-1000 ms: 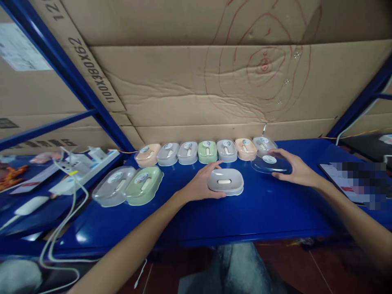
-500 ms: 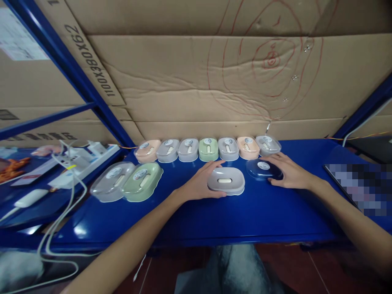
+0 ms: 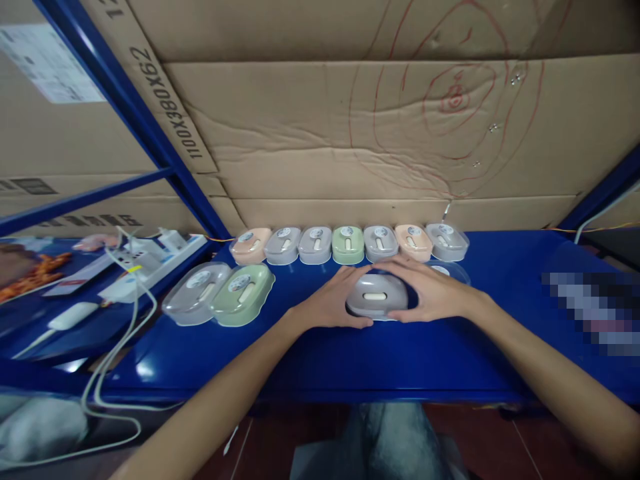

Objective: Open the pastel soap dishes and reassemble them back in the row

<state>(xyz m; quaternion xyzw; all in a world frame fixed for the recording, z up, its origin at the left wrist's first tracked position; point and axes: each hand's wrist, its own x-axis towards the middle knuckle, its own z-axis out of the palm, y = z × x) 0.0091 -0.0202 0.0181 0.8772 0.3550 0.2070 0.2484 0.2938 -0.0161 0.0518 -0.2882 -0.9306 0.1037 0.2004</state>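
Two bare hands frame one grey dish (image 3: 385,285) near the middle of the worktop (image 3: 320,363), between its back and front edges. The left hand (image 3: 337,301) grasps the dish's left end, thumb along the near rim and fingers behind. The right hand (image 3: 435,290) takes the other end by thumb and fingertips, with a gap of blue between its palm and the wall. A white bar (image 3: 375,297) shows at the centre of the dish. No round label shows on the dish, and it looks uncovered. A clear lid (image 3: 459,272) lies just beyond the right hand, partly hidden by it, toward the back edge.

Seven covered boxes stand in a row along the back edge, from a peach box (image 3: 250,247) at the left end to a grey box (image 3: 450,242) at the right, with a green box (image 3: 349,245) midway. Two more, one clear-topped grey (image 3: 193,293) and one green (image 3: 245,297), lean close together by the left edge.

The step in hand seems to be handling the open dish, its lid set aside. I judge that the next move calls for even pressure from both thumbs and fingers, keeping the dish level; whether its base is clear of the worktop I cannot tell.
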